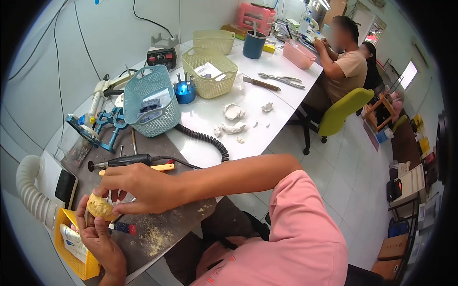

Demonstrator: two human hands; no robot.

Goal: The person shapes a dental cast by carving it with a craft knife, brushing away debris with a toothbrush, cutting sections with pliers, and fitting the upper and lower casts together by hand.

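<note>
A small yellow plaster dental cast (100, 208) with a bumpy surface is held up at the lower left. My left hand (98, 238) grips it from below, fingers behind it and thumb at its lower edge. From above, my right hand (143, 187) closes on the same cast, with its thumb at the right side and fingertips at the top. Just beyond my right hand lies a black rotary handpiece (126, 161) with a dark disc at its tip. Beside it is a yellow-handled tool (164, 167), partly hidden by my hand.
Yellow dust (155, 240) covers part of the grey mat (183, 229). Behind stand a blue basket (152, 119), a blue articulator (112, 121) and a bur stand (184, 91). White plaster pieces (234, 112) lie right. A yellow basket (69, 255) is near left; a co-worker (350, 66) sits beyond.
</note>
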